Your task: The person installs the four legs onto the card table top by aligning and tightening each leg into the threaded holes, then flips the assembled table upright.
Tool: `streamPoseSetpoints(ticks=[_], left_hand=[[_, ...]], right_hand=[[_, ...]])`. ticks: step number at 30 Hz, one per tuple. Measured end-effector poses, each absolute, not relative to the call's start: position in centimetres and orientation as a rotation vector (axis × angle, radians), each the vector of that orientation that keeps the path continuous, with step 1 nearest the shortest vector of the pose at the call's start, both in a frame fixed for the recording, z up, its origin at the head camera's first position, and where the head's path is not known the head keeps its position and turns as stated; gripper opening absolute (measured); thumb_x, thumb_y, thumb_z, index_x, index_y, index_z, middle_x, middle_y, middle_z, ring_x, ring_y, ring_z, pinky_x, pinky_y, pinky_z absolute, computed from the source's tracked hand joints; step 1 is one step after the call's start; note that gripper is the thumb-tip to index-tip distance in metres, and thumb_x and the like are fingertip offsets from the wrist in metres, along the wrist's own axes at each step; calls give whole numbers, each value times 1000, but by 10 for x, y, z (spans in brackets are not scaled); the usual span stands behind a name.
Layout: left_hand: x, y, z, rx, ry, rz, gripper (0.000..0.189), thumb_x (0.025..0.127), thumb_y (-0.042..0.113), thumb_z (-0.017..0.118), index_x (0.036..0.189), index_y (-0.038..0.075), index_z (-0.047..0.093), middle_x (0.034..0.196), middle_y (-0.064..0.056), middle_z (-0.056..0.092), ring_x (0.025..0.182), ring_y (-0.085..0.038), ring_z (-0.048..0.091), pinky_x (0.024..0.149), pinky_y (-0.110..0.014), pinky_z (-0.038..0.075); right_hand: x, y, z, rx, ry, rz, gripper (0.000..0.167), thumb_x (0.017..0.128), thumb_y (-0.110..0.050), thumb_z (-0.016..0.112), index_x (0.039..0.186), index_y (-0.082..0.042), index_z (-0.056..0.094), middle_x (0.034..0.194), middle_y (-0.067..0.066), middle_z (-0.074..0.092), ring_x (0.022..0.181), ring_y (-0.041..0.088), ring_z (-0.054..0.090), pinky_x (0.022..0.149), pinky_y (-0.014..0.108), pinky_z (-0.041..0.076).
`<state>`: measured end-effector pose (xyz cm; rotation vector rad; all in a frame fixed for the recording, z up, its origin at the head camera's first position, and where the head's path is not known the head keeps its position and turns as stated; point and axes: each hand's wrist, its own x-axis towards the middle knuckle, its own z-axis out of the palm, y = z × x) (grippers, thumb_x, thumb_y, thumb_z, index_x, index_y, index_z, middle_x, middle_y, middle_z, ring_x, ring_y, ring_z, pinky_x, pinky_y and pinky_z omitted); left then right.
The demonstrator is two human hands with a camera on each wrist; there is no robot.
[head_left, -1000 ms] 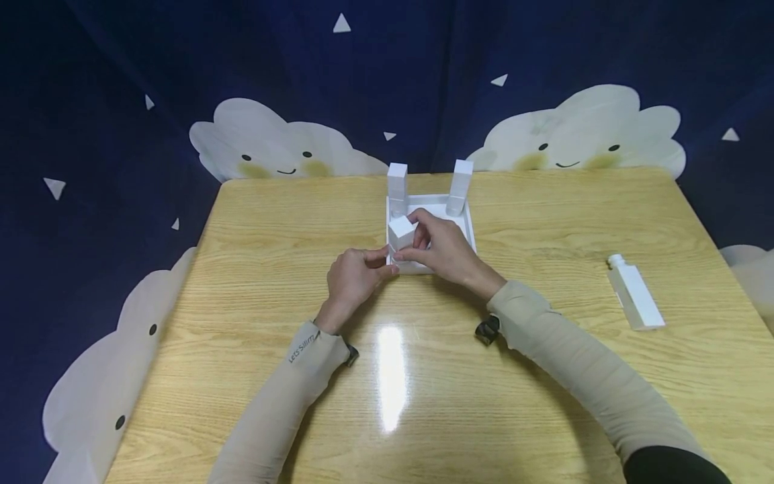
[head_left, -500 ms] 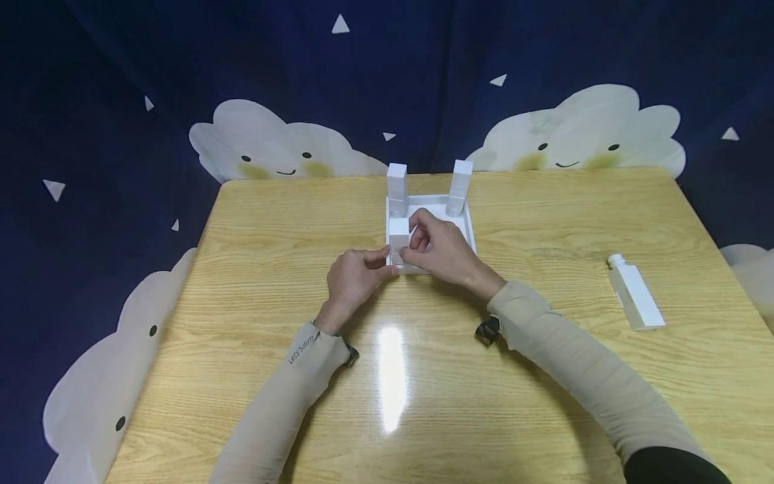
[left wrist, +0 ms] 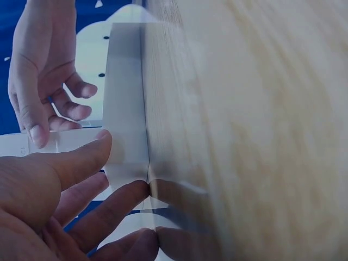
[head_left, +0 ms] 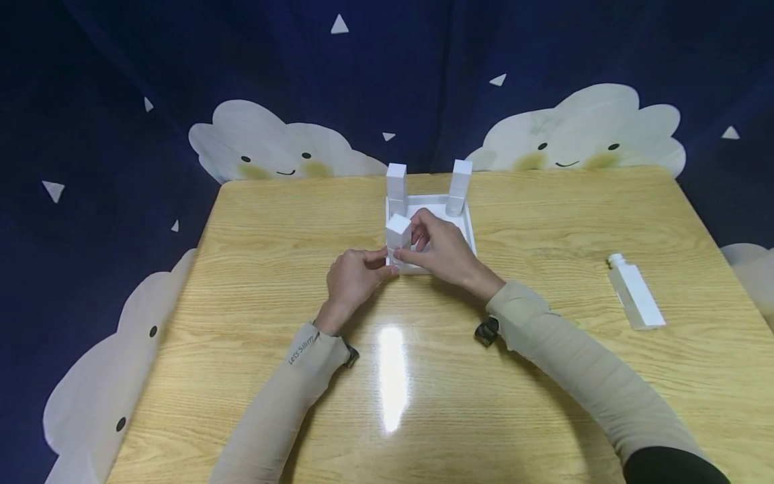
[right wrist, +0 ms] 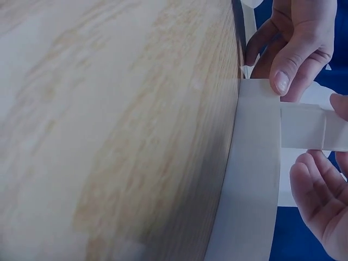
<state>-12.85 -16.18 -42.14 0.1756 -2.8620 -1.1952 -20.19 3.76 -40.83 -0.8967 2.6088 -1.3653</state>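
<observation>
A shallow white square tray-like base lies at the table's far middle, with white square posts standing at its corners. My left hand grips the near-left corner, thumb on the base's edge and fingers beside it. My right hand pinches the near-left post between thumb and fingers. This post stands upright, turned at an angle to the base. In the right wrist view the post meets the base, with a seam across it. The right hand hides the base's near-right corner.
Two more white posts, back-left and back-right, stand on the base. A loose white post with a round knobbed end lies on the wooden table at right. A dark cloud-patterned curtain hangs behind.
The near-left post has turned about its upright axis: angled, then square to the base, now angled again. The right fingers shifted slightly on it; the left hand holds its place.
</observation>
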Motion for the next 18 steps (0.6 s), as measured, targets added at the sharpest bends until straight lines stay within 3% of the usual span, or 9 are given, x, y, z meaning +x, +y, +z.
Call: streamPoseSetpoints(ticks=[4,8,13,15,18], left_hand=[[-129,-162,-422,183,-2866,-1195,38,89,33,94,123,20,83,129,0,76,118,-29,74,65,-36,46],[-129,-162,-423,183,-2863,-1189,39,89,33,94,124,21,83,130,1,76,116,-28,75,66,-37,47],[-129,-162,-424,170,-2851,-1187,39,89,32,94,124,21,83,129,-1,77,94,-24,75,61,-36,43],[-129,-162,-424,172,-2849,-1188,39,89,32,94,125,22,82,129,-2,77,92,-24,74,60,-36,42],[-128,-162,-424,187,-2847,-1195,40,88,33,94,125,23,82,128,-3,77,100,-26,76,62,-37,44]], right_hand=[[-203,38,-409,-982,2616,-1352,56,90,-27,93,134,-5,66,92,5,69,81,20,66,76,38,52],[-203,38,-409,-1040,2619,-1334,48,89,-25,94,125,-6,69,87,3,67,78,20,63,72,37,50],[-203,37,-409,-1034,2618,-1336,48,88,-23,95,121,-3,67,84,2,67,75,18,63,71,36,50],[-203,37,-409,-1024,2618,-1337,48,89,-22,95,122,-2,66,84,2,67,74,18,63,71,36,50],[-202,38,-409,-1008,2610,-1348,47,90,-20,93,122,-1,64,83,1,68,74,18,63,72,36,51]])
